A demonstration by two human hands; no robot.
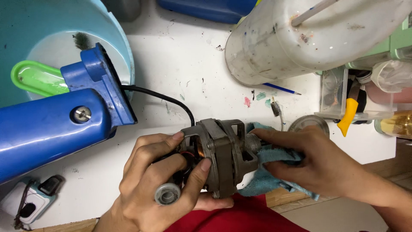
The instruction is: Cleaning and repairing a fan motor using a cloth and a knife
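My left hand (pixel 156 180) grips a grey electric motor (pixel 221 152) from its left end, thumb and fingers wrapped round the housing with copper windings showing inside. A grey pulley end (pixel 167 194) pokes out below my fingers. A black cable (pixel 167 99) runs from the motor up to the left. My right hand (pixel 319 161) holds a teal cloth (pixel 268 180) pressed against the motor's right end, by its threaded shaft (pixel 253 142).
A large blue plastic housing (pixel 56 124) lies at left over a light blue basin (pixel 64 38) with a green handle (pixel 36 79). A white bucket (pixel 309 38) stands top right, a clear organiser (pixel 347 94) beside it, a white power socket (pixel 28 204) bottom left.
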